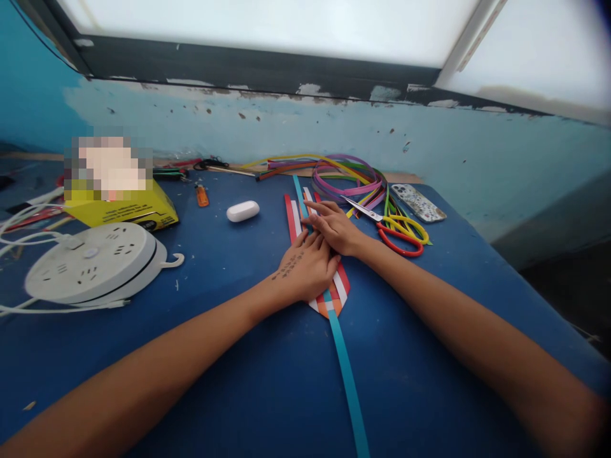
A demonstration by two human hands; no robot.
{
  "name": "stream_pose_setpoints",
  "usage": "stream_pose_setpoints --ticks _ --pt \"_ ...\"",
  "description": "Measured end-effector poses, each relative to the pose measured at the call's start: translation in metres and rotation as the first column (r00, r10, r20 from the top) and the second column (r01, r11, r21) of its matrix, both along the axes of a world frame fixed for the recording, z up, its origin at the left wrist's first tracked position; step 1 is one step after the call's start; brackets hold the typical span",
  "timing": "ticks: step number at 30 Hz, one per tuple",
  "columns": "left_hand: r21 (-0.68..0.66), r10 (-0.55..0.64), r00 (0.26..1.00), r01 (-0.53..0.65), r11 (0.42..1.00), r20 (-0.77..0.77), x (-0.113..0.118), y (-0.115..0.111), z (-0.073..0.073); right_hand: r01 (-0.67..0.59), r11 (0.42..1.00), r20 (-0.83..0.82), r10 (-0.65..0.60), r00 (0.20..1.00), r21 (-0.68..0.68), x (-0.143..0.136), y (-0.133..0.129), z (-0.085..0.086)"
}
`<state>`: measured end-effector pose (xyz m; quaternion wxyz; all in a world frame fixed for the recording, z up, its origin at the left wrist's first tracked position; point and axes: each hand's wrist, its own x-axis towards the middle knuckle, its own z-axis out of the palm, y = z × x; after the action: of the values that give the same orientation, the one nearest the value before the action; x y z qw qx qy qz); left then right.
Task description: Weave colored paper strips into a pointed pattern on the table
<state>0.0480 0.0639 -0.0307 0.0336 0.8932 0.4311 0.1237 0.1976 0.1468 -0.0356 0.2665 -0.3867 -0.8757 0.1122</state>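
Note:
A woven piece of red, white and orange strips [338, 294] lies flat on the blue table, with a long teal strip [348, 375] running through it towards me. My left hand [308, 266] rests palm down on the weave, its fingers stretched forward and partly under the other hand. Over those fingers lies my right hand [334, 228], with its fingers pointing left across the loose strip ends. The two hands hide the middle of the weave. Scissors with red and yellow handles [401, 235] lie open just right of my right hand.
Coiled coloured strips [353, 178] and a phone [419, 202] lie at the back right of the table [214, 381]. To the left are a white case [243, 211], an orange lighter [202, 196], a round white power strip [95, 261] with cables and a yellow box [128, 210].

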Motion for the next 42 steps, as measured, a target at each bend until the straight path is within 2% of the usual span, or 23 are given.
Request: stream_pose_setpoints --ticks 5,17,22,24,29,35,37,39,40,42 --pt "0.015 -0.008 1.0 0.008 1.0 0.015 -0.001 0.001 -0.002 0.009 1.0 0.045 -0.009 0.999 -0.003 0.001 0.0 0.001" --pt "0.024 -0.018 1.0 0.018 1.0 0.0 -0.001 0.001 -0.001 -0.074 0.996 0.085 0.078 0.993 -0.048 0.007 0.001 0.003" --pt "0.035 -0.005 1.0 0.005 0.999 -0.008 -0.001 0.0 -0.001 -0.034 0.995 0.067 0.041 0.997 -0.098 0.006 0.001 -0.001" --pt "0.023 0.002 1.0 -0.002 1.0 -0.002 -0.001 0.0 -0.001 -0.006 0.999 0.021 0.007 1.0 -0.052 0.004 -0.001 0.0" --pt "0.004 0.029 0.999 -0.029 1.0 0.038 -0.001 -0.001 -0.002 0.159 0.976 -0.257 -0.118 0.959 0.146 -0.005 -0.009 0.008" --pt "0.014 0.03 0.996 -0.032 0.999 0.085 -0.003 -0.004 -0.003 0.148 0.973 -0.303 -0.09 0.949 0.175 -0.013 -0.012 0.006" --pt "0.001 0.037 0.995 -0.037 0.999 0.095 -0.003 -0.005 -0.002 0.162 0.966 -0.316 -0.093 0.944 0.201 -0.02 -0.014 0.013" --pt "-0.021 0.033 0.995 -0.031 0.999 0.093 -0.004 -0.005 -0.001 0.151 0.963 -0.297 -0.08 0.951 0.223 -0.038 -0.015 0.03" --pt "-0.029 0.022 0.996 -0.02 0.999 0.091 -0.004 -0.005 -0.002 0.145 0.959 -0.289 -0.071 0.955 0.244 -0.053 -0.015 0.042" --pt "-0.029 0.005 0.995 -0.002 1.0 0.095 -0.004 -0.004 -0.005 0.041 0.958 -0.199 0.016 0.98 0.283 -0.094 -0.013 0.068"
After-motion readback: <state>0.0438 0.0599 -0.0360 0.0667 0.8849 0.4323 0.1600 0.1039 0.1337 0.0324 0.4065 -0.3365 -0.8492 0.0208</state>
